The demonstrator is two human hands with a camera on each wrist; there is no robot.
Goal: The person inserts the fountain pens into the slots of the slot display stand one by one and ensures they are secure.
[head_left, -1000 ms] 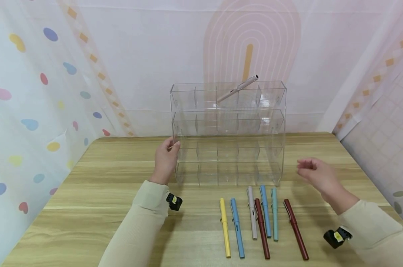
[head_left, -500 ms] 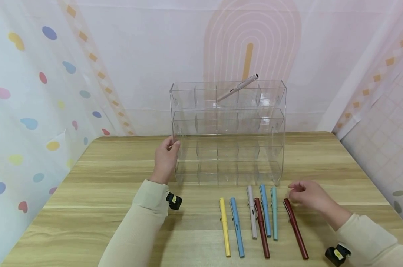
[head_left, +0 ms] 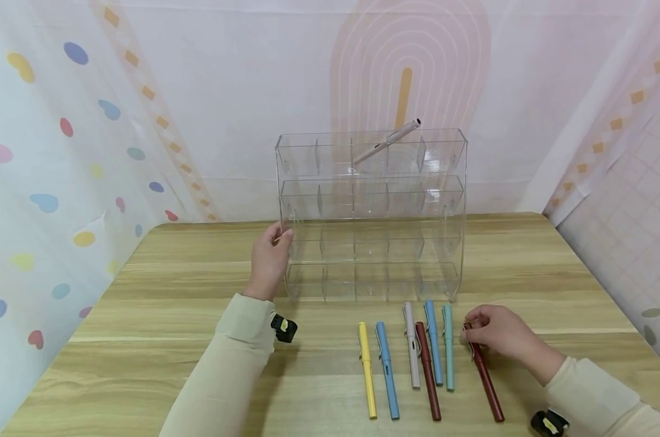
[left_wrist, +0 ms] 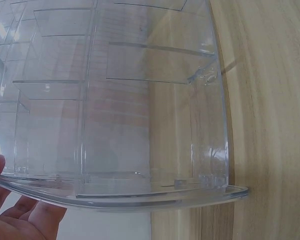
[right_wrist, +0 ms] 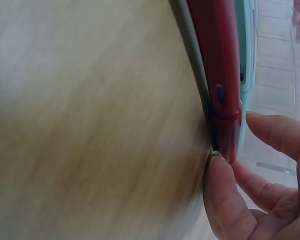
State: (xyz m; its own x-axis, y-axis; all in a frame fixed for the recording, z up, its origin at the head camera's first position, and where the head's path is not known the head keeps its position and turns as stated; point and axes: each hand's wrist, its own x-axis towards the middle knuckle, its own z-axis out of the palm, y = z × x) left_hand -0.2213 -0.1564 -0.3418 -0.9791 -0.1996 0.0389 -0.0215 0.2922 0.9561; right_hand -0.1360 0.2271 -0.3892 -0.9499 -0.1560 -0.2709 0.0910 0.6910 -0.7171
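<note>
A clear acrylic rack [head_left: 370,218] with tiers of divided compartments stands upright on the table. My left hand [head_left: 269,261] grips its left side panel, thumb in front and fingers behind, as the left wrist view also shows. One grey pen [head_left: 387,142] leans slantwise in the top tier. At the right end of the loose pens lies a dark red capped pen [head_left: 487,382]. My right hand [head_left: 507,334] pinches its cap end; in the right wrist view the fingertips [right_wrist: 217,157] are at the pen's tip and the thumb beside the cap.
Left of the held pen lie a teal pen [head_left: 449,352], a blue pen [head_left: 433,346], another dark red pen [head_left: 428,373] and a grey pen [head_left: 411,349]. Further left are a second blue pen [head_left: 387,373] and a yellow pen [head_left: 367,373]. A patterned curtain [head_left: 226,91] hangs behind the table.
My right hand has come down and towards me from beside the rack to the cap end of the right-hand dark red pen. The left hand keeps its hold on the rack.
</note>
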